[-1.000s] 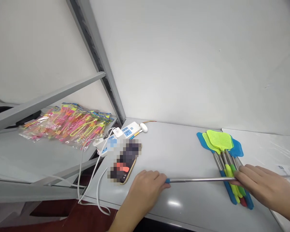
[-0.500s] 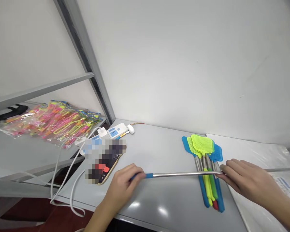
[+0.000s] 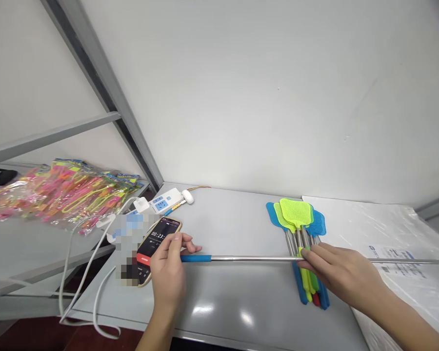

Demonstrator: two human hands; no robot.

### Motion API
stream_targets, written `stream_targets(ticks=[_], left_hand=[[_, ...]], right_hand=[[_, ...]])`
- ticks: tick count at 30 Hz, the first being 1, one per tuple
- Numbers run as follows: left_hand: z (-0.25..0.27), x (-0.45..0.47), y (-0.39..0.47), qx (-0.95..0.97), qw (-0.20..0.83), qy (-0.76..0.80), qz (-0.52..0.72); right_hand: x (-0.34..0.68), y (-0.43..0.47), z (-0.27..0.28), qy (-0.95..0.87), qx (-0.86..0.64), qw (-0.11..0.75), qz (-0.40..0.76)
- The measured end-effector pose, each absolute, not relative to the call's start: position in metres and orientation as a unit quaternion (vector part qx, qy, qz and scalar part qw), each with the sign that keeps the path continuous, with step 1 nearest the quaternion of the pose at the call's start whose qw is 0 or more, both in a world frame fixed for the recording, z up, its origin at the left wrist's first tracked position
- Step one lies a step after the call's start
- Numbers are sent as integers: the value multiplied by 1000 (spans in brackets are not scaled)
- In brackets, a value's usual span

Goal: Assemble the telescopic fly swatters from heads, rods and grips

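A long fly swatter lies across in front of me, with a blue grip (image 3: 196, 259) and a thin telescopic metal shaft (image 3: 256, 259); its far end runs out of view at the right. My left hand (image 3: 170, 265) is at the grip's end, which meets the palm. Its fingers are loosely bent above the grip, not wrapped round it. My right hand (image 3: 338, 270) is closed around the shaft. Beneath the shaft lies a bundle of fly swatters (image 3: 297, 213) with yellow-green and blue heads; the right hand hides part of their shafts.
A phone (image 3: 159, 234) showing a timer lies beside my left hand. Behind it are a power strip (image 3: 164, 201), white cables (image 3: 91, 253) and a small white case (image 3: 188, 196). Bagged colourful items (image 3: 76, 190) cover the left shelf. Plastic-wrapped white sheeting (image 3: 366, 219) lies at right.
My left hand has loosened from around the blue grip and turned, its palm now at the grip's end. The right hand still holds the shaft. The view has shifted slightly.
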State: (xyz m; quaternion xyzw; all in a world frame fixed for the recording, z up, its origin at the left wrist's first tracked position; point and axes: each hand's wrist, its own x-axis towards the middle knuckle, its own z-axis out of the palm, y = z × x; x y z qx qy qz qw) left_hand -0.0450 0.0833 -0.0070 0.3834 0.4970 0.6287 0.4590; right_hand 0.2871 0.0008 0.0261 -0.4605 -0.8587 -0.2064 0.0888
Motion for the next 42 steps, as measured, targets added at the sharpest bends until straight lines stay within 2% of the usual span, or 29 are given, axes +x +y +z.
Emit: stream_targets(ticks=[5,11,14,17,22,31,35,42], left_hand=[[4,-7,59,478,511,464,544],[9,9,48,519,489,458,531],[6,-8,61,627,446,469,432],[2,-28,74,736,356,466,337],[-3,-65,88,744,228,517,356],[-4,-92,94,678,160,593,404],[0,-71,88,701,161,563,408],[-1,-10,63,732,240,509,385]], right_hand=[[254,1,34,-873,-449,84,-171],[221,4,39,-868,-459,93,-164],[215,11,39,-867,-460,92,-167],[218,19,40,-873,-448,85,-174],[254,28,40,-854,-474,83,-196],[281,27,43,-859,-459,104,-204],[252,23,46,-875,-433,118,-180],[207,17,52,-879,-449,90,-131]])
